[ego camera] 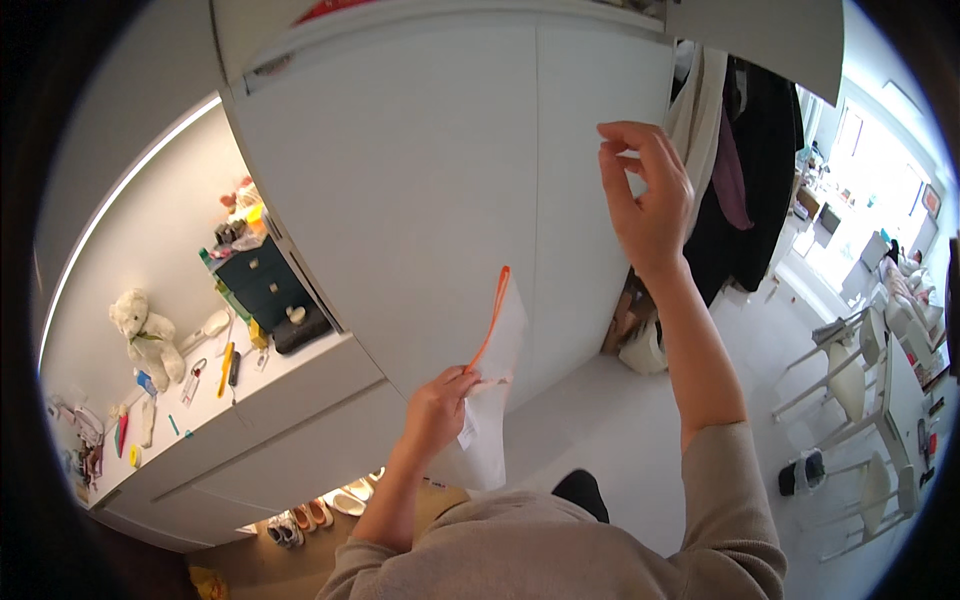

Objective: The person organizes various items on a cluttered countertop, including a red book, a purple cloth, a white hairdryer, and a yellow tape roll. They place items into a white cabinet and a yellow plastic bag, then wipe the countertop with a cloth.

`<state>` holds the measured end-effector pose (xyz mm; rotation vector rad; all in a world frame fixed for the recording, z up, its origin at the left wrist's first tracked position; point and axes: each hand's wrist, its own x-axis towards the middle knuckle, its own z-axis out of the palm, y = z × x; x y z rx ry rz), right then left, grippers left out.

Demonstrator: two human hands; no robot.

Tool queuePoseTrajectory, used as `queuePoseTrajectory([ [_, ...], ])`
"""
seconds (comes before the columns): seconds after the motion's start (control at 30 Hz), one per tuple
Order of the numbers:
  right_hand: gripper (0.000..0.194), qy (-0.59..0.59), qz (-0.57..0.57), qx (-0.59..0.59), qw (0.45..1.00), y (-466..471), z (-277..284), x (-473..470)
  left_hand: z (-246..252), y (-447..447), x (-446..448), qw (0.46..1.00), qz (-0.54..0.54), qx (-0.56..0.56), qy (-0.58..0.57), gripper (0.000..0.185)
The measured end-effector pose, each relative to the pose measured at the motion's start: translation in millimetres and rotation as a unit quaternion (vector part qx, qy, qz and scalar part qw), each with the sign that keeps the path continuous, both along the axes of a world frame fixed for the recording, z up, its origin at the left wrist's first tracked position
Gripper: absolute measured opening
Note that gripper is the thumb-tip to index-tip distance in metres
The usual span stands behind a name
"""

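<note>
My left hand grips a thin, whitish translucent sheet or bag near an orange loop that stands up from it. A small white tag with print hangs just under the fingers. My right hand is raised at the right, its fingers curled with the thumb apart and nothing seen in it. Behind both hands are the pale cabinet doors. Hanging clothes show just right of my right hand, in the open part of the wardrobe.
On the left, a lit counter carries a white teddy bear, a dark drawer box and small items. Shoes stand below. To the right are white chairs, a table and, farther back, a person on a sofa.
</note>
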<state>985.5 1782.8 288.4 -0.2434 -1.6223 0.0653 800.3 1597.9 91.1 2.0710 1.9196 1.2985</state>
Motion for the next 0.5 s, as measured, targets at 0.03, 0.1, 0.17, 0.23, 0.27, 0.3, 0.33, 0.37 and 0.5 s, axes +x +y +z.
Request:
queuePoseTrajectory([
  [0.03,0.019,0.043,-0.021,0.098,0.994,-7,12,1,5,1,1,1.000,0.000,0.003,-0.002,0.034],
  [0.1,0.025,0.132,-0.098,0.324,0.932,-11,61,7,16,4,4,1.000,-0.007,0.024,0.004,0.034],
  [0.17,0.036,0.190,-0.183,0.432,0.863,-21,113,10,22,5,14,0.999,0.002,0.039,0.002,0.034],
  [0.23,0.050,0.173,-0.200,0.448,0.854,-35,150,0,30,6,23,0.998,0.027,0.058,-0.001,0.033],
  [0.27,0.056,0.146,-0.175,0.441,0.868,-46,162,-5,30,8,29,0.998,0.027,0.055,-0.007,0.033],
  [0.3,0.059,0.086,-0.074,0.396,0.911,-63,165,-17,30,11,33,0.998,0.030,0.053,-0.010,0.033],
  [0.33,0.061,0.059,-0.001,0.399,0.915,-65,171,-19,32,14,36,0.998,0.032,0.050,-0.012,0.033],
  [0.37,0.062,0.031,0.077,0.395,0.915,-66,173,-25,29,13,39,0.997,0.039,0.061,-0.020,0.033],
  [0.5,0.046,-0.053,0.182,0.322,0.928,-66,150,-6,22,13,43,0.995,0.054,0.083,-0.033,0.035],
])
